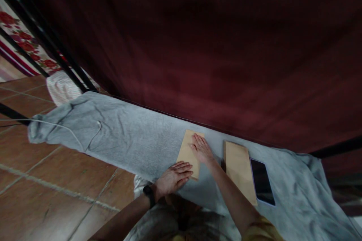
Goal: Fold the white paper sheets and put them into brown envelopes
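A tan, flat paper piece [184, 153], which looks like a folded paper bag or envelope, lies on the grey cloth in front of me. My left hand [173, 177], with a dark band on its wrist, rests flat on its near left corner, fingers stretched out. Across its far right part lies my right hand [201, 148], also flat with fingers extended. Just right of my right forearm is a stack of similar tan paper pieces [240, 169]. A dark-screened phone [263, 181] in a pale purple case lies beside that stack.
Grey cloth [135, 135] covers the long narrow surface. A dark red curtain [198, 64] hangs along its far side. A white cord [70, 131] crosses the left end. Black metal bars [42, 26] stand at the left, above a tiled floor [36, 196].
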Demonstrator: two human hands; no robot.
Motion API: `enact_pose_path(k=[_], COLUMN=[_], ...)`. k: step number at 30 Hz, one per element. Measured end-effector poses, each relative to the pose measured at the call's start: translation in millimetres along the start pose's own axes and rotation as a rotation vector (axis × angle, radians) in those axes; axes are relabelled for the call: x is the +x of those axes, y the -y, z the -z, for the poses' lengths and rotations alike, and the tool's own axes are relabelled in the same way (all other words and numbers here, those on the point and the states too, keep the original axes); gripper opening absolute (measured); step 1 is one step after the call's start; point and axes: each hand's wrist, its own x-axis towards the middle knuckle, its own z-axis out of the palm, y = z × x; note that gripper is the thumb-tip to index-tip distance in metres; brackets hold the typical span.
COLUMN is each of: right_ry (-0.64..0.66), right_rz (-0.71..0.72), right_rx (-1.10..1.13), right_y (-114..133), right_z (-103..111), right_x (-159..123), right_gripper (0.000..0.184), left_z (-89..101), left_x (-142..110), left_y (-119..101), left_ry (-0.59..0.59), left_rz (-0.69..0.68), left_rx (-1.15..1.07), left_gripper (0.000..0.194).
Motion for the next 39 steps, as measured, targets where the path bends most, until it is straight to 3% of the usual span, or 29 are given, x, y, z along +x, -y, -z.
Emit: enact_pose_path(k=[4, 9, 13, 17, 26, 32, 39], right_ry=[-0.001, 0.097, 0.111, 0.082, -0.071, -0.134, -0.186], right_rz=[-0.029, -0.004, -0.001, 0.006, 0.051, 0.070, 0.044], right_rx=[-0.058, -0.194, -0.229, -0.186, -0.066, -0.117, -0.187], right_y=[1, 11, 21, 30, 55, 96, 93], right_z=[-4, -6, -2, 4, 11, -9, -18], right_x=[-1, -28, -57, -87, -151, -163, -166], right_gripper=[0.058, 0.060, 0.059, 0.056, 0.048, 0.052, 0.054], left_z=[1.7, 1.1, -2.3, -5.0, -11.4, -19.0, -33.9], left_x=[1, -2, -9, -15, -7, -2, 1], left_y=[7, 24, 36, 42, 31, 29, 30], left_ry=[0.014, 0.187, 0.130, 0.030, -0.063, -0.099, -0.028], left_rz=[-0.035, -0.126, -0.174, -0.188, -0.111, -0.041, -0.007], left_rx=[0.075, 0.478, 0.660, 0.716, 0.696, 0.731, 0.835], left_gripper=[0.022, 0.030, 0.032, 0.032, 0.028, 0.025, 0.038])
